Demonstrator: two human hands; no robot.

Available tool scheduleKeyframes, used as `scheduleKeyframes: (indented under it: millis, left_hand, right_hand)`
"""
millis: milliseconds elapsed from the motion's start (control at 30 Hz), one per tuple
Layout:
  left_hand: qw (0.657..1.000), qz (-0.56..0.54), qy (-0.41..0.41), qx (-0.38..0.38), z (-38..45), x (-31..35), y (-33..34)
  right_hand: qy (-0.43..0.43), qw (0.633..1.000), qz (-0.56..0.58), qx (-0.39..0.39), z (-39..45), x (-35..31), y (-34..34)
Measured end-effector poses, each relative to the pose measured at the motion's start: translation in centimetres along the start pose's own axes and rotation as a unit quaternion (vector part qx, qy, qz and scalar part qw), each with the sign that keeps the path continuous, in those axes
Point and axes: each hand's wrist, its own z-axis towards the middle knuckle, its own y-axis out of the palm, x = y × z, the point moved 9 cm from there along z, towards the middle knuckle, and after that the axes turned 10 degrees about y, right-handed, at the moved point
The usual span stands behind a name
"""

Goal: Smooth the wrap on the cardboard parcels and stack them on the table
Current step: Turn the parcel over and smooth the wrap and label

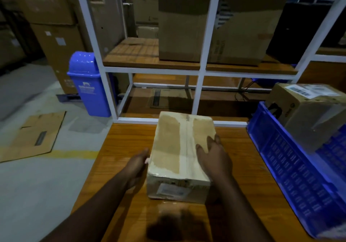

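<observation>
Wrapped brown cardboard parcel (182, 153) lies lengthwise away on the wooden table (121, 138), right hand (213, 157) flat on top, left hand (137, 165) open against its side.

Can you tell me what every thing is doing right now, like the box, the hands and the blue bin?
wrapped parcel: lying flat on the table, wrapped and taped.
left hand: open, pressed against the parcel's left side.
right hand: open, flat on the parcel's top.
blue crate: on the table, holding a second parcel, tilted.
blue bin: upright on the floor, lid closed.
flattened carton: lying flat on the floor.
</observation>
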Motion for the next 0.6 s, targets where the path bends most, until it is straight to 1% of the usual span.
scheduleKeyframes:
  millis: [33, 67, 133, 200, 267, 333, 400, 433, 467, 500, 533, 567, 600]
  left_hand:
    - [0.999, 0.039, 0.000, -0.006, -0.5, -0.5, 0.2]
    - [0.999, 0.046, -0.011, -0.016, -0.9, -1.1, 0.7]
    - [0.999, 0.019, -0.035, -0.023, -1.2, -2.2, 1.0]
    - [0.999, 0.002, -0.037, -0.014, -0.9, -2.7, -0.1]
    - [1.000, -0.007, -0.013, 0.000, -0.8, -2.2, -1.6]
    - [0.999, -0.044, 0.029, 0.014, -0.7, -0.3, -2.7]
    - [0.994, -0.069, 0.088, 0.012, -0.9, 3.1, -3.0]
    - [0.991, -0.053, 0.121, -0.010, -1.3, 5.3, -2.3]
    - [0.988, -0.029, 0.150, -0.037, -1.9, 7.5, -1.1]
    - [0.982, 0.006, 0.178, -0.061, -2.5, 9.3, 0.4]
    - [0.975, 0.041, 0.204, -0.081, -3.1, 10.8, 1.9]
    - [0.966, 0.070, 0.229, -0.098, -3.8, 12.0, 3.4]
    - [0.956, 0.099, 0.251, -0.113, -4.5, 12.7, 4.8]
  right_hand:
    - [0.001, 1.000, 0.020, 0.003, 0.2, -0.1, -0.4]
    - [0.001, 0.999, 0.034, 0.004, 0.2, -0.2, -0.7]
    - [-0.002, 0.997, 0.072, 0.000, -0.1, -0.2, -0.9]
    - [-0.015, 0.993, 0.114, -0.007, -0.8, -0.3, -1.1]
    - [-0.027, 0.989, 0.144, -0.025, -1.3, -0.4, -1.4]
    - [-0.031, 0.985, 0.160, -0.062, -1.7, -0.6, -1.0]
    - [-0.003, 0.977, 0.169, -0.127, -3.0, -0.9, 0.3]
    - [0.024, 0.951, 0.240, -0.193, -4.1, -1.4, 1.3]
    - [0.042, 0.886, 0.373, -0.271, -5.5, -2.5, 2.2]
    - [0.070, 0.777, 0.522, -0.346, -6.8, -3.5, 3.0]
    - [0.093, 0.678, 0.620, -0.384, -7.5, -4.1, 3.1]
    - [0.115, 0.616, 0.672, -0.396, -7.6, -3.9, 3.2]
    - [0.125, 0.602, 0.682, -0.396, -7.7, -3.3, 3.0]
